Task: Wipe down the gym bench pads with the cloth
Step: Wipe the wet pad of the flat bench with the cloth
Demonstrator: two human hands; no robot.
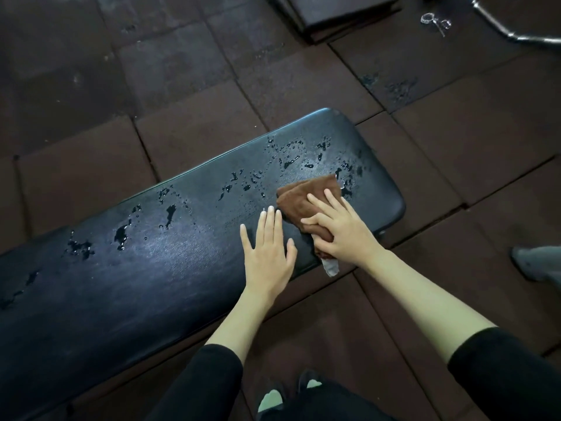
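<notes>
A long black gym bench pad (151, 262) runs from the lower left to the right of centre, with water droplets and small puddles along its far half. A folded brown cloth (306, 194) lies on the pad near its right end. My right hand (340, 229) presses down on the cloth with straight, spread fingers, and a pale tag of the cloth hangs off the near edge below my wrist. My left hand (268, 253) rests flat on the bare pad just left of the cloth, fingers straight.
Dark brown rubber floor tiles (455, 132) surround the bench, with a wet patch at the upper right. Stacked dark mats (340, 13) lie at the top. A chrome bar (516, 34) and a small metal clip (435, 22) sit top right. Another person's shoe (534, 262) shows at the right edge.
</notes>
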